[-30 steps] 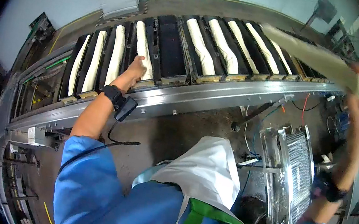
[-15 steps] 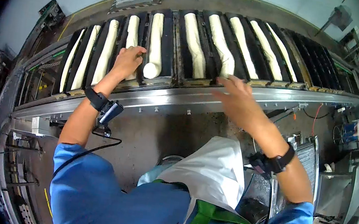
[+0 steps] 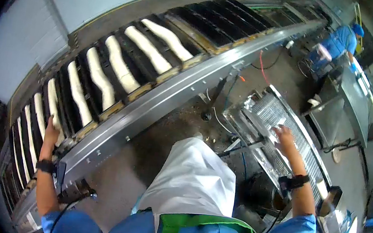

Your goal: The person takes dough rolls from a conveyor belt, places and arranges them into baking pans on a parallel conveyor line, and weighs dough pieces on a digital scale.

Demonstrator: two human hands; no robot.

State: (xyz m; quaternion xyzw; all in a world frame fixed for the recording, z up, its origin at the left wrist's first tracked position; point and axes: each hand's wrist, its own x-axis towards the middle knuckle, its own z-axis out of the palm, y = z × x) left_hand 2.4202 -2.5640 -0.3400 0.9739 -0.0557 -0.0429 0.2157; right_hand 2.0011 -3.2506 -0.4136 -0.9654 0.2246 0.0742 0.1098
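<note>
Long pale dough pieces lie lengthwise in dark pans. My left hand [image 3: 52, 134] is at the near end of one dough piece [image 3: 53, 100], its fingers stretched along it and seemingly touching it. Just to the right, another dough piece [image 3: 80, 94] rests in its dark pan. My right hand [image 3: 284, 141] is held over a metal mesh conveyor [image 3: 271, 110], fingers apart and holding nothing. Whether it touches the mesh I cannot tell. Both wrists wear black bands with small devices.
A steel rail [image 3: 150, 104] runs along the near side of the pan line. Dark pans [image 3: 228, 20] without dough stand farther along. At the right, a person in blue [image 3: 337, 44] works by a metal table [image 3: 354, 92]. A red cord [image 3: 264, 68] hangs beneath the rail.
The view has turned to the right. My right hand has left the dough pieces and moved over the mesh conveyor. My left hand is still at the pans, by a dough end.
</note>
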